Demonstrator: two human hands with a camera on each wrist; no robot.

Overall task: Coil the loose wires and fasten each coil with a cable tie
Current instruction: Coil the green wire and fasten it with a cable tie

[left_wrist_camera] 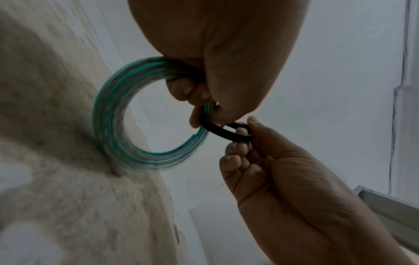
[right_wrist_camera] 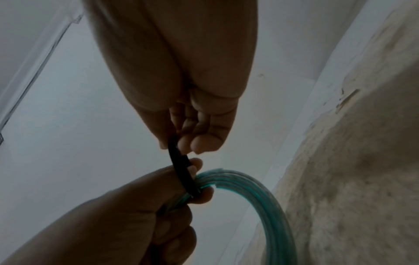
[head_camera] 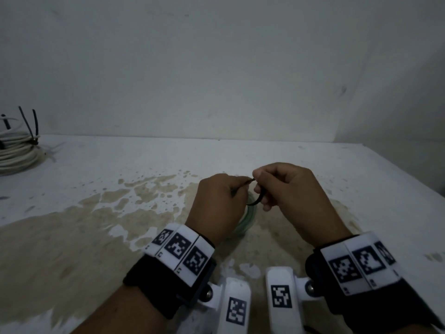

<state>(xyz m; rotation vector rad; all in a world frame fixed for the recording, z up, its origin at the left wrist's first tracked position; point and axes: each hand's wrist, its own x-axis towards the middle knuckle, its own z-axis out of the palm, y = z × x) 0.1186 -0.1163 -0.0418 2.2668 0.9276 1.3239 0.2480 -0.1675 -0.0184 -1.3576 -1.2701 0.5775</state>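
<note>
A coil of green wire (left_wrist_camera: 108, 125) (right_wrist_camera: 260, 193) (head_camera: 245, 220) stands upright above the stained table, gripped by my left hand (head_camera: 216, 201) (left_wrist_camera: 204, 71) (right_wrist_camera: 136, 215). A black cable tie (left_wrist_camera: 224, 132) (right_wrist_camera: 181, 172) (head_camera: 255, 201) loops around the coil beside the left fingers. My right hand (head_camera: 284, 186) (left_wrist_camera: 260, 161) (right_wrist_camera: 192, 125) pinches the tie's loop just right of the left hand. In the head view both hands hide most of the coil.
A white wire coil (head_camera: 16, 150) fastened with black cable ties (head_camera: 30, 124) lies at the table's far left. The white table (head_camera: 361, 189) has a large brown stain (head_camera: 72, 237) under the hands. A wall stands behind; a metal shelf edge (left_wrist_camera: 385, 202) shows at the right.
</note>
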